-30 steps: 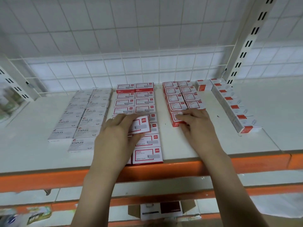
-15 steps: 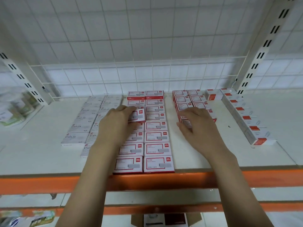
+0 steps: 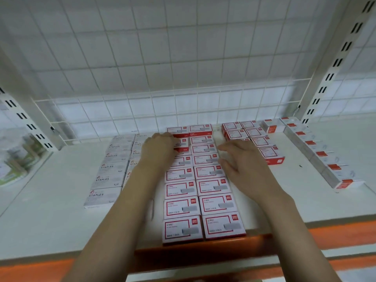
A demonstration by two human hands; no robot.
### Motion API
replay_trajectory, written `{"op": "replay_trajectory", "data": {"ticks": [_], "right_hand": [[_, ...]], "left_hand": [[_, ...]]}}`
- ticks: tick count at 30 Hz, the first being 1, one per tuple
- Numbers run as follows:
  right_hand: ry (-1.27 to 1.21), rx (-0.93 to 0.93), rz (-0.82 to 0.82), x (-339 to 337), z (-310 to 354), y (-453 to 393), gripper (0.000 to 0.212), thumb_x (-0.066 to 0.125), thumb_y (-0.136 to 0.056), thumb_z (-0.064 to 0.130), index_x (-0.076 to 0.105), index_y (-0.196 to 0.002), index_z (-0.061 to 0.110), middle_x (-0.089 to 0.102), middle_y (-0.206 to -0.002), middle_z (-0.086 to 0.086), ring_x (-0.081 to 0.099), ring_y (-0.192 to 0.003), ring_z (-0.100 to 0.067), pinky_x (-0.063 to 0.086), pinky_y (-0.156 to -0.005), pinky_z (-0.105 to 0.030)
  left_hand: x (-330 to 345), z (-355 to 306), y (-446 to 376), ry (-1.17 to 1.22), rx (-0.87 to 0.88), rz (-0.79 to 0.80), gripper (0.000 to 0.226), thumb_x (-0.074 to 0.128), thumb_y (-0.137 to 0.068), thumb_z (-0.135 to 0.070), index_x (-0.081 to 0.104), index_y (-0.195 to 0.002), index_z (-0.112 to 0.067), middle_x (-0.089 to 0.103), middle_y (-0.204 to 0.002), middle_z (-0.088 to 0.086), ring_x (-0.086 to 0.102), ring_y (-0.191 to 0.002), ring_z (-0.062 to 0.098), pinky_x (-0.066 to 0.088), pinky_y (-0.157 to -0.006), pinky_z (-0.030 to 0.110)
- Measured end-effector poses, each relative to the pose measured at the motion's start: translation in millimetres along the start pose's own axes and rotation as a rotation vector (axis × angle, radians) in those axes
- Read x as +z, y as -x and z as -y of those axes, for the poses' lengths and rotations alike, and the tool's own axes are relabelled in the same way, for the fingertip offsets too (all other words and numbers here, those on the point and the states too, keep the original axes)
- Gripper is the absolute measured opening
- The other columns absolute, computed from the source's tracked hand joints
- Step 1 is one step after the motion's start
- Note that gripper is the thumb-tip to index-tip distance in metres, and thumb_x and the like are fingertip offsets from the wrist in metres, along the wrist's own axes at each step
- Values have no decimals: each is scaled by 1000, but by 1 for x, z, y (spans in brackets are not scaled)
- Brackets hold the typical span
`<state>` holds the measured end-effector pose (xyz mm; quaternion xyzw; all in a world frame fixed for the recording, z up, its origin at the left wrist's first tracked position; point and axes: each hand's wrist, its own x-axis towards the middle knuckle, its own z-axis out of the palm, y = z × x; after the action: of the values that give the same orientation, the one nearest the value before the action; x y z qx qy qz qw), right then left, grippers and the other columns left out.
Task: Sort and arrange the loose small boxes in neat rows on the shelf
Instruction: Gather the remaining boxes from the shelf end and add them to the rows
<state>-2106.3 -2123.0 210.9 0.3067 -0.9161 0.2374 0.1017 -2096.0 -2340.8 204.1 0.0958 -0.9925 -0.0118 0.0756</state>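
The shelf (image 3: 50,226) is a white board with an orange front edge, backed by a white wire grid panel (image 3: 183,68). Four groups of small boxes lie on it.

At centre, the red-and-white boxes (image 3: 219,206) lie flat in two adjoining columns running from the front edge to the grid, sides touching and labels up. Left of these, just beside them, the grey staples boxes (image 3: 104,180) form two columns, the inner one largely hidden behind the left forearm. Right of centre, a shorter block of red-bordered boxes (image 3: 268,153) sits toward the back, set apart from the central columns by a strip of bare shelf. Further right, a slanting row of white boxes with red tabs (image 3: 333,169) runs from the back corner toward the front.

The left hand (image 3: 157,151) lies over the rear part of the left central column, fingers curled down on a box there; whether it grips or merely presses cannot be told. The right hand (image 3: 246,165) is spread, fingers straight and relaxed, holding nothing, over the gap between the central columns and the shorter block.

At far left, blurred green-and-white packets (image 3: 14,159) stand on the neighbouring bay.
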Motion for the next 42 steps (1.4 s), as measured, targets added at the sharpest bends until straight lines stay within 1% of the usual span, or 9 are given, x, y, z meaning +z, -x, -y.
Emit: {"op": "replay_trajectory", "data": {"ticks": [4, 10, 18, 24, 30, 33, 36, 39, 42], "right_hand": [[15, 14, 0, 3, 3, -3, 34, 54, -91, 25, 55, -124, 18, 54, -128, -1, 42, -120, -21, 31, -101, -29], [21, 41, 0, 3, 4, -3, 35, 55, -91, 24, 55, -125, 17, 53, -129, -1, 42, -121, -21, 31, -102, -28], [25, 88, -27, 5, 1, 3, 34, 57, -88, 19, 58, -122, 12, 58, -123, -7, 47, -114, -28, 37, -95, -35], [41, 106, -63, 7, -4, 14, 30, 60, -86, 17, 62, -115, 11, 61, -116, -8, 51, -108, -28, 41, -90, -36], [74, 164, -173, -7, -20, 38, 32, 55, -80, 21, 66, -109, 12, 64, -108, -7, 57, -100, -30, 44, -88, -34], [82, 206, -193, -21, -35, 51, 34, 53, -80, 22, 66, -110, 12, 63, -110, -7, 56, -103, -31, 44, -90, -36], [106, 245, -216, -42, -59, 70, 33, 53, -82, 21, 65, -111, 13, 62, -110, -6, 55, -103, -29, 40, -91, -30], [124, 286, -259, -63, -89, 94, 32, 60, -81, 14, 64, -113, 10, 62, -108, -9, 55, -102, -33, 42, -90, -35], [125, 326, -284, -88, -125, 123, 34, 55, -80, 18, 63, -112, 10, 62, -108, -9, 54, -103, -33, 45, -88, -38]], "left_hand": [[11, 0, -3, 24, 39, -62, 23, 47, -95, -22, 65, -109, -22, 60, -113, -4, 54, -105, 19, 51, -78, 34], [12, 0, -13, 14, 54, -56, 24, 47, -96, -21, 63, -113, -23, 58, -115, -3, 50, -109, 18, 47, -78, 33], [9, 2, -24, -34, 100, -12, 28, 43, -98, -23, 60, -120, -22, 55, -123, -1, 47, -115, 20, 45, -88, 33], [-5, -8, -9, 6, 124, 26, 37, 44, -95, -24, 48, -131, -22, 47, -134, 1, 42, -120, 23, 35, -98, 38], [-26, -55, 19, 55, 254, 64, 42, 44, -96, -34, 40, -136, -26, 46, -136, -5, 39, -127, 19, 29, -103, 37], [-34, -83, 28, 110, 305, 49, 41, 44, -96, -36, 41, -135, -27, 49, -133, -6, 42, -124, 17, 33, -101, 35], [-39, -124, 38, 162, 361, 38, 40, 44, -96, -35, 42, -134, -27, 51, -130, -6, 46, -120, 17, 36, -99, 34], [-38, -172, 47, 203, 421, 11, 38, 43, -96, -37, 43, -133, -27, 51, -130, -7, 46, -119, 15, 36, -98, 33], [-32, -227, 54, 244, 459, 5, 39, 42, -96, -39, 44, -133, -27, 51, -129, -7, 47, -118, 15, 37, -99, 32]]}}
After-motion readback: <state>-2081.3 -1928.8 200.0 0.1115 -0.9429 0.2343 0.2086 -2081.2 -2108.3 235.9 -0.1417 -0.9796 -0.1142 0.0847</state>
